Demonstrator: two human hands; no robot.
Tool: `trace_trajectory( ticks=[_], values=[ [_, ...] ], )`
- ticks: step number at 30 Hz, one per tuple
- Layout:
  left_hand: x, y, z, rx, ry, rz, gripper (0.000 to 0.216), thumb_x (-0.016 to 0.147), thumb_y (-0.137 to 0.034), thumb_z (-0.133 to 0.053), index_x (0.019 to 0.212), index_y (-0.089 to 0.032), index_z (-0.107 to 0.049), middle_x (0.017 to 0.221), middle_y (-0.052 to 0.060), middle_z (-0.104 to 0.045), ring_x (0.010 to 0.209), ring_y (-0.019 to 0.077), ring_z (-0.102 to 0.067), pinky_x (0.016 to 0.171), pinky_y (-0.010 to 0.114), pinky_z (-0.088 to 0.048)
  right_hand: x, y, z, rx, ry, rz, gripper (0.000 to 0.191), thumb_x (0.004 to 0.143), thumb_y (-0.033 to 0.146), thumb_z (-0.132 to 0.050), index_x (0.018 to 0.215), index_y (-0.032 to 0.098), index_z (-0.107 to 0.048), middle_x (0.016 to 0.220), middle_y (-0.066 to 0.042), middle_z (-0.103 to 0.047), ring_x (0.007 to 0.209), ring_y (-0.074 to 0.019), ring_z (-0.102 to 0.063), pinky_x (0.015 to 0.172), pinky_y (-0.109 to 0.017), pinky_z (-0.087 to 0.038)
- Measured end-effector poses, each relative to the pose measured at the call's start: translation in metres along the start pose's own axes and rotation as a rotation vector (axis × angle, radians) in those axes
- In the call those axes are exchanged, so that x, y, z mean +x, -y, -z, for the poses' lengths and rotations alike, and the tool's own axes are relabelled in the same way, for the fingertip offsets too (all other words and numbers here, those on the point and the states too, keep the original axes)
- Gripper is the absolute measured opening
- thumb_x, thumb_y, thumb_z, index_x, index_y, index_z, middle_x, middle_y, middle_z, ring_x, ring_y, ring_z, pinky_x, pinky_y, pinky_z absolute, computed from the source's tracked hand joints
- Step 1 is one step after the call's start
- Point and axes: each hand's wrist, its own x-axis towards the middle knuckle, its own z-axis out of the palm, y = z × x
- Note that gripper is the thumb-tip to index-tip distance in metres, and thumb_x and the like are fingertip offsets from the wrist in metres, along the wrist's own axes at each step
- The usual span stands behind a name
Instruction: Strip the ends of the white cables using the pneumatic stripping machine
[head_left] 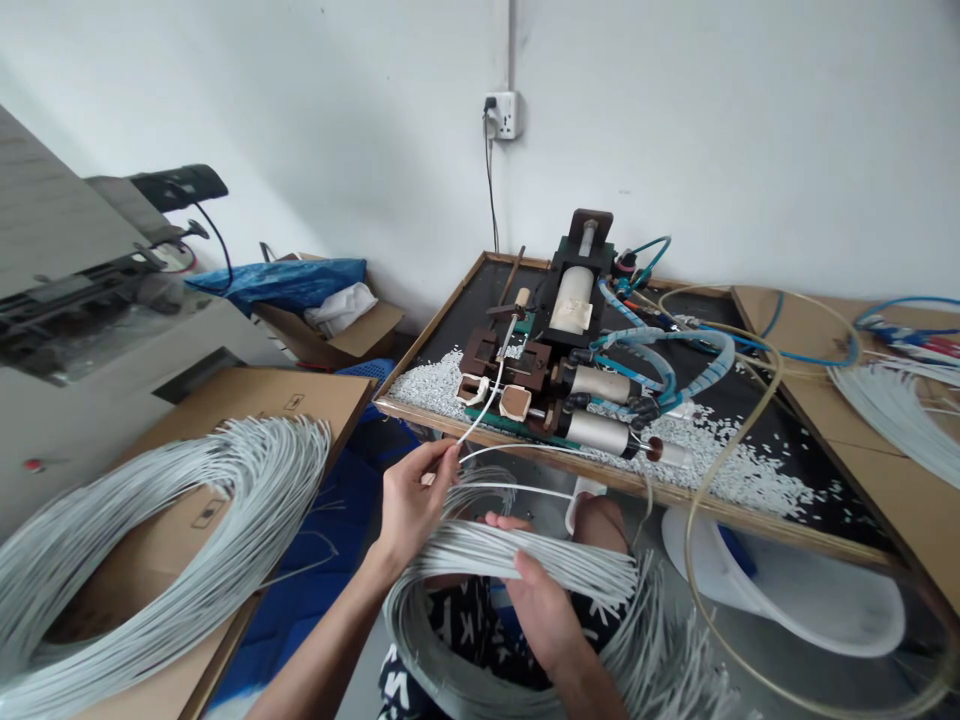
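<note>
My left hand (416, 500) pinches a white wire (484, 412) near the table's front edge. From my fingers the wire runs up into the brown jaws of a pneumatic wire stripping machine (525, 370). My right hand (544, 605) is wrapped round a thick bundle of white wires (525, 555), thumb on top, held over my lap. The bundle belongs to a coil that loops below my hands, its cut ends fanning out to the right. Two more single wires stretch right from near my left hand.
A large coil of white wire (277, 490) lies on cardboard at the left, beside a grey machine (112, 290). Small white cut pieces (742, 470) litter the wood-edged black table. Air hoses (667, 350) loop at the right, above a white basin (825, 600). More wires (900, 410) lie far right.
</note>
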Motion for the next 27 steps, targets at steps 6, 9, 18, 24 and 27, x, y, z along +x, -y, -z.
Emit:
trace_trajectory(
  ticks=[6, 9, 18, 24, 27],
  values=[
    [-0.001, 0.002, -0.001, 0.014, -0.011, 0.004, 0.022, 0.096, -0.031, -0.061, 0.089, -0.015, -0.074, 0.062, -0.001, -0.066, 0.054, 0.0117, -0.062, 0.055, 0.019, -0.049, 0.0, -0.001, 0.0, 0.014, 0.013, 0.018, 0.034, 0.076, 0.045, -0.085, 0.106, 0.03, -0.079, 0.123, -0.002, -0.078, 0.126, -0.0279, -0.064, 0.116, -0.046, -0.043],
    [-0.002, 0.003, -0.001, 0.014, -0.023, -0.003, 0.022, 0.096, -0.031, -0.062, 0.089, -0.015, -0.074, 0.063, -0.001, -0.066, 0.054, 0.0114, -0.062, 0.056, 0.019, -0.05, 0.0, -0.001, 0.0, 0.024, 0.014, 0.021, 0.033, 0.076, 0.044, -0.085, 0.106, 0.03, -0.079, 0.122, -0.001, -0.078, 0.126, -0.0267, -0.064, 0.115, -0.043, -0.045],
    [-0.004, 0.011, -0.001, 0.016, -0.029, 0.04, 0.024, 0.095, -0.035, -0.063, 0.089, -0.015, -0.074, 0.063, 0.0, -0.067, 0.055, 0.0137, -0.063, 0.057, 0.022, -0.051, -0.002, 0.002, -0.003, 0.035, -0.018, 0.005, 0.033, 0.074, 0.044, -0.087, 0.103, 0.029, -0.08, 0.121, -0.003, -0.079, 0.125, -0.0287, -0.064, 0.115, -0.047, -0.044],
    [-0.003, 0.013, 0.0, 0.02, -0.036, 0.053, 0.025, 0.095, -0.036, -0.062, 0.09, -0.015, -0.075, 0.064, 0.0, -0.068, 0.055, 0.0138, -0.065, 0.056, 0.021, -0.052, -0.002, 0.002, -0.002, 0.034, -0.023, 0.003, 0.034, 0.073, 0.044, -0.088, 0.102, 0.029, -0.08, 0.12, -0.002, -0.079, 0.125, -0.0279, -0.064, 0.113, -0.045, -0.046],
    [-0.002, 0.014, 0.0, 0.016, -0.045, 0.071, 0.025, 0.095, -0.035, -0.063, 0.091, -0.014, -0.075, 0.064, 0.0, -0.068, 0.055, 0.014, -0.066, 0.057, 0.021, -0.053, -0.002, 0.001, -0.002, 0.036, -0.02, 0.004, 0.033, 0.074, 0.043, -0.087, 0.103, 0.029, -0.08, 0.121, -0.003, -0.079, 0.124, -0.0286, -0.065, 0.113, -0.046, -0.046]
  ],
)
